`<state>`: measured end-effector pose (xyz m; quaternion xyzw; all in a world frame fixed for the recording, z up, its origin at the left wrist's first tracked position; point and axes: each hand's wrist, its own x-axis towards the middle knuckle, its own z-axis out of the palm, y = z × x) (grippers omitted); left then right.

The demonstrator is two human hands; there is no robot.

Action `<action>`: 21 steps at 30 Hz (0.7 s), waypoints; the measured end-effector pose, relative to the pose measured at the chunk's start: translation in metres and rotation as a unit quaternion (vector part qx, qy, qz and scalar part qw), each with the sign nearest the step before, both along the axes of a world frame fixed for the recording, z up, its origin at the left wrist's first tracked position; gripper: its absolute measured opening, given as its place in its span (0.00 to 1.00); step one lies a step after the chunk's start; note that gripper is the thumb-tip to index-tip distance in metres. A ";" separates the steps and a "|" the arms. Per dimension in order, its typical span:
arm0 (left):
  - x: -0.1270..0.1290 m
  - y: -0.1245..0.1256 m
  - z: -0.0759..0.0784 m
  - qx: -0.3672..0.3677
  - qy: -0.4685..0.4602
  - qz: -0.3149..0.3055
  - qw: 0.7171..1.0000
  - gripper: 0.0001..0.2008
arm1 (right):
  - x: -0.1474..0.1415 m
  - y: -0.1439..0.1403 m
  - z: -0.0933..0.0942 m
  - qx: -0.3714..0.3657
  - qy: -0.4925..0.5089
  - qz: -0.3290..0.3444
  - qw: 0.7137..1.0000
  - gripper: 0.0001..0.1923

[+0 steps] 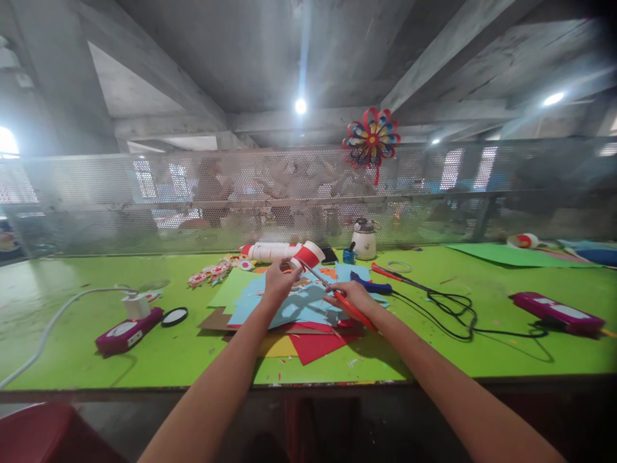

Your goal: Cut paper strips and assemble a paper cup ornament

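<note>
My left hand [278, 281] holds up a rolled piece of red and white paper [307, 255] above a pile of coloured paper sheets [289, 318]. My right hand [351, 294] grips red-handled scissors [354, 310], whose blades [313, 273] point up and left and reach the lower end of the rolled paper. Both forearms stretch out over the green table [72, 347].
A white roll [272, 251], small paper flowers [212, 273], a white pot [364, 241], a blue-handled tool [371, 285], a black cable [453, 312], two magenta devices [128, 331] [556, 310], a mesh screen [144, 193] with a paper pinwheel [371, 139] behind it.
</note>
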<state>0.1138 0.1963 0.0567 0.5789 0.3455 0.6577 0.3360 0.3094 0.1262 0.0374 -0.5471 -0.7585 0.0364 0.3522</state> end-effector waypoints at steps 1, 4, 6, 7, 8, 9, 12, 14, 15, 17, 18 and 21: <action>0.000 0.000 0.000 -0.006 -0.011 -0.008 1.000 0.21 | 0.000 0.001 -0.001 0.001 0.001 0.000 1.000 0.18; 0.000 0.000 0.000 -0.030 -0.049 -0.048 0.997 0.23 | 0.000 0.001 -0.002 -0.002 0.004 0.002 1.000 0.19; -0.001 0.000 -0.001 -0.050 -0.075 -0.080 0.993 0.22 | 0.000 0.001 -0.002 -0.006 0.005 0.002 1.000 0.18; -0.001 0.001 -0.002 -0.061 -0.086 -0.098 0.990 0.21 | 0.000 0.001 -0.002 -0.009 0.005 0.002 1.000 0.18; -0.001 0.001 -0.003 -0.072 -0.095 -0.116 0.986 0.20 | 0.000 0.000 -0.002 -0.011 0.004 0.003 1.000 0.18; -0.002 0.001 -0.003 -0.081 -0.103 -0.132 0.983 0.20 | 0.000 0.000 -0.001 -0.014 0.004 0.003 1.000 0.18; -0.003 0.002 -0.004 -0.095 -0.125 -0.161 0.974 0.18 | 0.000 0.000 -0.001 -0.021 0.001 0.004 1.000 0.18; -0.003 0.002 -0.003 -0.093 -0.137 -0.159 0.973 0.19 | 0.001 0.000 0.000 -0.026 -0.001 0.005 1.000 0.19; -0.003 0.002 -0.003 -0.090 -0.139 -0.155 0.974 0.20 | 0.001 0.000 0.000 -0.028 -0.001 0.005 1.000 0.19; -0.003 0.001 -0.002 -0.086 -0.138 -0.147 0.976 0.22 | 0.000 0.000 0.001 -0.030 -0.003 0.006 1.000 0.19; -0.003 0.001 -0.002 -0.083 -0.135 -0.145 0.977 0.22 | 0.000 0.000 0.001 -0.031 -0.004 0.005 1.000 0.19; -0.002 0.000 -0.003 -0.078 -0.124 -0.142 0.979 0.22 | 0.000 -0.002 0.002 -0.028 -0.007 0.003 1.000 0.20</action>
